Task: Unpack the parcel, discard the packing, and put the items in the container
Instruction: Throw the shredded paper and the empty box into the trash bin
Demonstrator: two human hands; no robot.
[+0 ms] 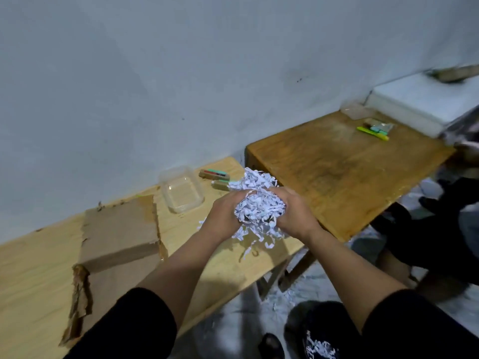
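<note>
Shredded white paper packing is bunched between both hands above the near edge of the light wooden table; left hand and right hand are clenched around it from either side, strands spilling above and below, fingertips buried in the wad. Clear plastic container sits behind-left, apart, looks empty. Small packaged items beside it, one partly hidden by paper, too blurred to identify. Flattened cardboard box lies left. Darker table right; bin below, cropped.
</note>
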